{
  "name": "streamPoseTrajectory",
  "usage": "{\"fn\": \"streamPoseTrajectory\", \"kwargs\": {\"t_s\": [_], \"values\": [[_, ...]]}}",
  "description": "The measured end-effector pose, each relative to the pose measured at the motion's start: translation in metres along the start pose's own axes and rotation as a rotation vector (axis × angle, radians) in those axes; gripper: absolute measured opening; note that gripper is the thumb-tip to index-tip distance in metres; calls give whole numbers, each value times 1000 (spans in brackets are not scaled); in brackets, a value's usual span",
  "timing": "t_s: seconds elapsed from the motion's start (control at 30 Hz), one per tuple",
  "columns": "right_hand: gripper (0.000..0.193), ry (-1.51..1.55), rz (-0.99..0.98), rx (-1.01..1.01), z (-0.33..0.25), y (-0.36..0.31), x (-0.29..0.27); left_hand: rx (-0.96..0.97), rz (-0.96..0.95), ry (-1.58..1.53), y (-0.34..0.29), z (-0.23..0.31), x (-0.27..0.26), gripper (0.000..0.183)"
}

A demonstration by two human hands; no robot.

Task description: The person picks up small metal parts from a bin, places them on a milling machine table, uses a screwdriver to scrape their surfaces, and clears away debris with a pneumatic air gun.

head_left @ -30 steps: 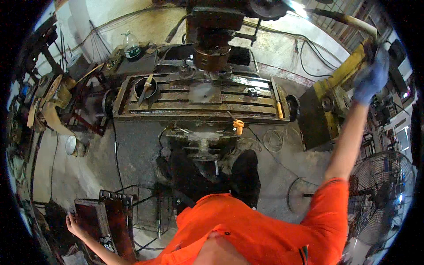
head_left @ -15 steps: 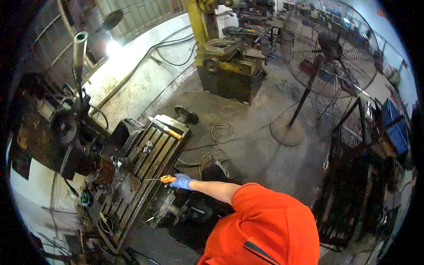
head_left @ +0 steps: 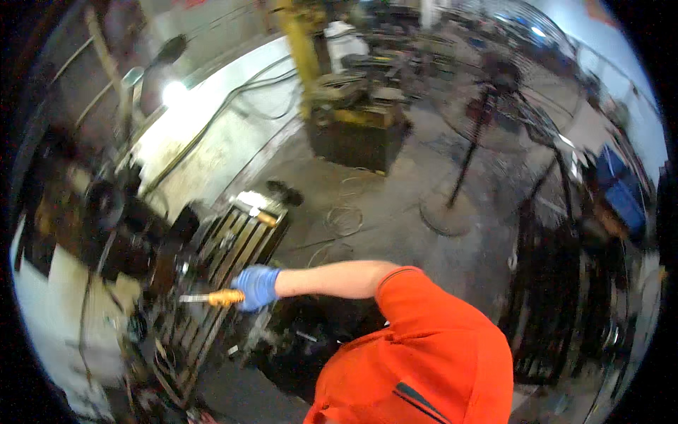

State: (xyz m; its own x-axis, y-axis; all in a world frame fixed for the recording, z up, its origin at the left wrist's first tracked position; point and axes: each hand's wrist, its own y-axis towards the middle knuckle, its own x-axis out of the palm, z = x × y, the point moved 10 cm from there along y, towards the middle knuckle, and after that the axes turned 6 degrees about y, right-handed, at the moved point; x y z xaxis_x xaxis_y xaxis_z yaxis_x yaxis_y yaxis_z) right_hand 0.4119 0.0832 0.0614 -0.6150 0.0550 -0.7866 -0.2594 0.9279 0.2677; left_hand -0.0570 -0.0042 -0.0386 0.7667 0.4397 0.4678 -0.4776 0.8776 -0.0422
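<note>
Far left: dark machine head (head_left: 116, 247), blurred, above a slotted metal table (head_left: 239, 244) that slants across the view. Bright lamp (head_left: 175, 93) glares against the wall behind. Next, an orange-handled tool (head_left: 226, 297), its slim metal shaft pointing left toward the machine head; seen over the near edge of the slotted table — cannot tell whether it touches. Right hand (head_left: 257, 288), blue-gloved, sits just right of it, fingers wrapped round the rear of the handle, grasping it. Bare forearm runs almost level from hand to orange sleeve. At the table's far end, a short yellow-handled item (head_left: 265, 218) lies near a pale patch of glare. Further right: pale hose coil (head_left: 344, 220) on the floor, and beyond it a yellow-and-dark machine (head_left: 357, 138). Orange shirt (head_left: 431, 353) fills the lower middle. Then a standing fan (head_left: 464, 166) — cage blurred — and, far right, a blue bin (head_left: 623, 194).
</note>
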Motion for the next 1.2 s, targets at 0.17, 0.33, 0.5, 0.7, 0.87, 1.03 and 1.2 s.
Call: {"fn": "streamPoseTrajectory", "kwargs": {"t_s": [0.17, 0.33, 0.5, 0.7, 0.87, 1.03, 1.2], "values": [[31, -292, -264, 4, -29, 23, 7, -181, 0, -102, 11, -31, -54, 29], [33, -416, -429, 173, -7, 54, 40, -70, 33, -136, -13, -11, -82, 22], [32, -437, -389, 160, 22, 98, 81, -12, 130, -28, -32, 11, -60, 17], [32, -355, -365, 222, 30, 132, 94, 22, -101, 150, -11, 7, 30, 20], [37, -330, -533, 236, 22, 80, 77, -81, -143, 396, -5, -27, 110, 26], [45, -308, -482, 226, 32, 35, 27, -73, -283, 589, 20, -68, 184, 24], [56, -265, -593, 113, 4, -1, 32, 155, -353, 890, 70, -106, 243, 26]]}}
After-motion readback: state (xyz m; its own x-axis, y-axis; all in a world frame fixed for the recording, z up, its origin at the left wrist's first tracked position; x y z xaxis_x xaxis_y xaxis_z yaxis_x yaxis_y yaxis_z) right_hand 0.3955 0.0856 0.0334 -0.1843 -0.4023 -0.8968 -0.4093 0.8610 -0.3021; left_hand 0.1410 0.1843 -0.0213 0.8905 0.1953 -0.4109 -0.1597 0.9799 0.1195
